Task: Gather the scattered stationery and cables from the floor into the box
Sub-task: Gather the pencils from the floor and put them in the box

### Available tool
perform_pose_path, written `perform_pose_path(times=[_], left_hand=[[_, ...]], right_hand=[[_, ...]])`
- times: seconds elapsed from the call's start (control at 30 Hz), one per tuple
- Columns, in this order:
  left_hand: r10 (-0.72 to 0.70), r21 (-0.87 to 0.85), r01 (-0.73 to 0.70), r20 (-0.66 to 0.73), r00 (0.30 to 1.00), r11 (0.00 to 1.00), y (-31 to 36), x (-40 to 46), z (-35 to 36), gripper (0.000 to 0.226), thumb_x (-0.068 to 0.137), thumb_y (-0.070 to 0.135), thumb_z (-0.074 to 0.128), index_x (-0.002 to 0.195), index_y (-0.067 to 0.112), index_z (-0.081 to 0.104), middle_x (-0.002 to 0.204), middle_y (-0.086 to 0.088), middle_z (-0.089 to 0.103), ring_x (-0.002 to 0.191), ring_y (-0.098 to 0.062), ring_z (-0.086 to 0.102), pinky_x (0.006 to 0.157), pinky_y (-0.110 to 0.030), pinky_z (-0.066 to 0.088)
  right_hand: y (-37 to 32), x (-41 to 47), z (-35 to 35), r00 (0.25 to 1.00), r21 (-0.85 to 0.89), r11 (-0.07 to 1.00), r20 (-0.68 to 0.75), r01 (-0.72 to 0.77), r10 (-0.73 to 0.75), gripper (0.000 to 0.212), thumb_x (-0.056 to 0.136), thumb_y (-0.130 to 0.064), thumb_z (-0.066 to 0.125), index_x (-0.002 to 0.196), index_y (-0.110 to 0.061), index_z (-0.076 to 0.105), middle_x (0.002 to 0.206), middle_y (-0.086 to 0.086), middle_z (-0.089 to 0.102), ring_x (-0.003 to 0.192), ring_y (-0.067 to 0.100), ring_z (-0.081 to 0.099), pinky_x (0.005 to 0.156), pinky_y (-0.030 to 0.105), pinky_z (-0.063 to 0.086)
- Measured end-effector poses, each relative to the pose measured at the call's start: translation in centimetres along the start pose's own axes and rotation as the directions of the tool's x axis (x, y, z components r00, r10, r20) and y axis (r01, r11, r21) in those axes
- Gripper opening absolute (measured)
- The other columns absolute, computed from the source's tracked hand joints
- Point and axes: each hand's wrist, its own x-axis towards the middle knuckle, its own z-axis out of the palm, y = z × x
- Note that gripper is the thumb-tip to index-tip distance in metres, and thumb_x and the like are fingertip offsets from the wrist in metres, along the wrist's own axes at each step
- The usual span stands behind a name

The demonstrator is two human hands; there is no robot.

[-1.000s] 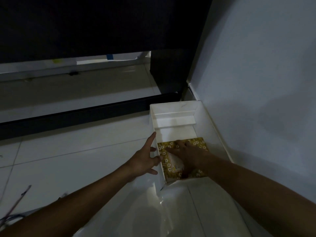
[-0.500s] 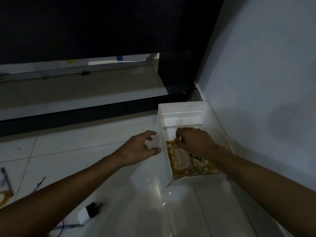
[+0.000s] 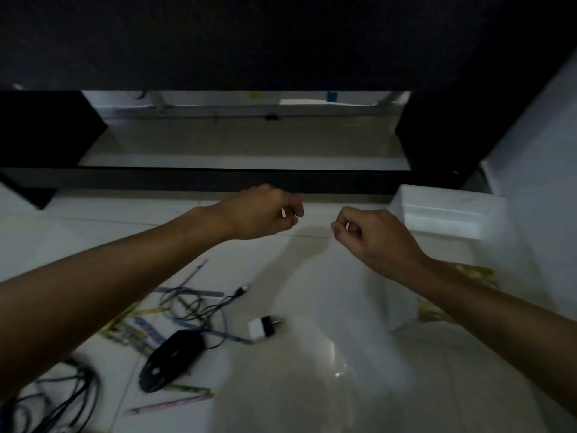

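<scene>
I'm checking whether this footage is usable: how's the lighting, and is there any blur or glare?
Head view: dim overall, upper third near black; glare streaks on the glossy floor tiles; the cables at lower left are smeared by motion blur; wide-angle bending curves the white box edges; both hands stay fairly sharp.

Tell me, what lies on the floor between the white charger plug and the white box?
Head view: only bare, glossy floor tile between the charger plug and the box.
</scene>
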Motion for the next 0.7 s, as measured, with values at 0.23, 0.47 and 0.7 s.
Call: perform_pose_path(times=[0.23, 0.47, 0.7], left_hand=[[-0.220, 0.091, 0.220, -0.008, 0.975, 0.971, -8.9, -9.5, 0.5, 0.022, 0.095, 0.032, 0.052, 0.114, 0.027, 0.061, 0.107, 0.007, 0.068, 0.089, -0.012, 0.061, 0.081, -0.030, 0.050], [-0.378, 0.058, 0.375, 0.059, 0.924, 0.925, -15.4, -16.5, 1.6, 0.020, 0.094, 0.026, 0.054, 0.111, 0.024, 0.063, 0.105, 0.006, 0.068, 0.087, -0.011, 0.059, 0.082, -0.033, 0.051], [-0.423, -0.124, 0.419, -0.003, 0.906, 0.899, -19.1, -19.0, 4.6, 0.017, 0.093, 0.022, 0.057, 0.106, 0.019, 0.067, 0.101, 0.003, 0.069, 0.078, -0.005, 0.057, 0.074, -0.019, 0.041]], right_hand=[[-7.6, 2.5, 5.3, 0.913, -0.033, 0.967, 0.341, 0.251, -0.225, 0.013, 0.092, -0.043, 0.047, 0.089, -0.034, 0.056, 0.062, -0.014, 0.052, 0.059, 0.004, 0.049, 0.057, 0.028, 0.040], [-11.9, 4.1, 10.7, 0.770, -0.071, 0.895, 0.542, 0.440, -0.336, 0.023, 0.094, -0.040, 0.045, 0.113, -0.033, 0.056, 0.088, -0.016, 0.051, 0.078, 0.009, 0.049, 0.065, 0.026, 0.034], [-14.8, 5.0, 16.6, 0.708, -0.089, 0.881, 0.635, 0.464, -0.309, 0.023, 0.095, -0.031, 0.046, 0.112, -0.021, 0.058, 0.106, -0.001, 0.062, 0.088, 0.020, 0.057, 0.069, 0.029, 0.041]])
